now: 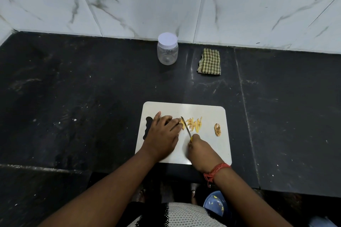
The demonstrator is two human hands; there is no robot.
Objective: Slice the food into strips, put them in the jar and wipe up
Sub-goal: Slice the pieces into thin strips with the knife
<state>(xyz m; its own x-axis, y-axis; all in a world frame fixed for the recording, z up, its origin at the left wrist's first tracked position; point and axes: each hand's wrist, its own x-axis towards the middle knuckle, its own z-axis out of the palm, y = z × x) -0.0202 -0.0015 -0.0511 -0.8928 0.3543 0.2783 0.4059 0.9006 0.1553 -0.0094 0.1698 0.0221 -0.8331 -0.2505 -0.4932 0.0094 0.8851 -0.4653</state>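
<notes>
cutting: right hand (pixel 198 151) grips knife (pixel 186 127), left hand (pixel 162 134) presses food (pixel 181 122) on board (pixel 212 145), frame middle | done: some strips (pixel 195 124) | left: lidded jar (pixel 167 49) holds nothing, cloth (pixel 209 61) untouched, upper middle

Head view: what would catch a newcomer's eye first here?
The white cutting board near the front of the dark counter, where the left hand holds food down while the right hand cuts with a knife. Yellow strips lie beside the blade. Further back, by the marble wall, stand a lidded empty jar and a folded checked cloth.
</notes>
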